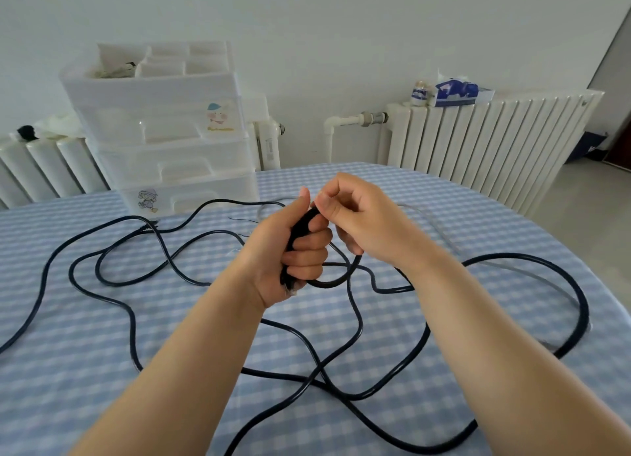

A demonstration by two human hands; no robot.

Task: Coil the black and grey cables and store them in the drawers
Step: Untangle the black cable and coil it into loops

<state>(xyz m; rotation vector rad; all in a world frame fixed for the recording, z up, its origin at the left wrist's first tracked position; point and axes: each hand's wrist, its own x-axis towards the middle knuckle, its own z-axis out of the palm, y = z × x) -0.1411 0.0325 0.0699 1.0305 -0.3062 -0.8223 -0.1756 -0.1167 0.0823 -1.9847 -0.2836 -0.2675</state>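
1. The left hand (293,250) clenches around one end of the black cable (129,315), fingers wrapped over it, thumb upright.
2. The right hand (355,213) pinches the same cable just above the left fingers, its own fingers curled inward.
3. Below both sets of fingers, a short loop of black cable hangs, and the rest sprawls in loose, crossing curves over the blue checked tablecloth (68,370).
4. Beyond the right fingers, a pale grey cable (440,230) lies on the cloth.
5. Well beyond the left fingers stands a white plastic drawer unit (170,138), all its drawers closed.
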